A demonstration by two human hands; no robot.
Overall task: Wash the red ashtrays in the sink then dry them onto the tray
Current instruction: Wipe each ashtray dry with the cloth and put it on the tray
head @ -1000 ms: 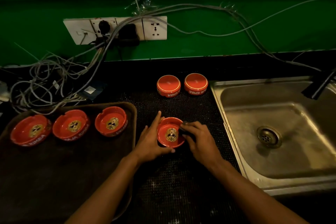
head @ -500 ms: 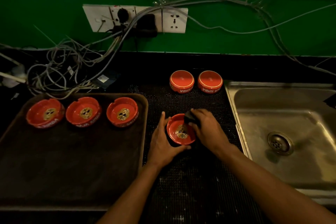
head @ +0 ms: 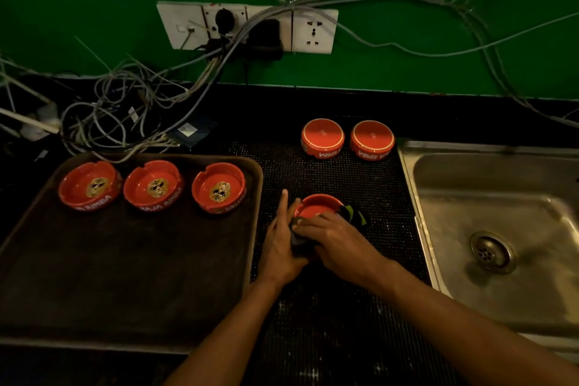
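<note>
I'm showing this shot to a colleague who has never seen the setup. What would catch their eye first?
Probably the red ashtrays: three upright in a row on the dark tray, two upside down at the back of the mat beside the steel sink. At centre, the left hand steadies another ashtray while the right hand works a dark cloth at it. A cable tangle hangs below the wall sockets.

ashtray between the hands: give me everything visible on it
The ashtray is a round, glossy red dish, ceramic by its look, with a thick rim. It sits upright on the black mat between tray and sink. Only its far half shows. The left hand steadies its left side; the right hand presses a dark cloth over its near rim. Any inner emblem is hidden.
</note>
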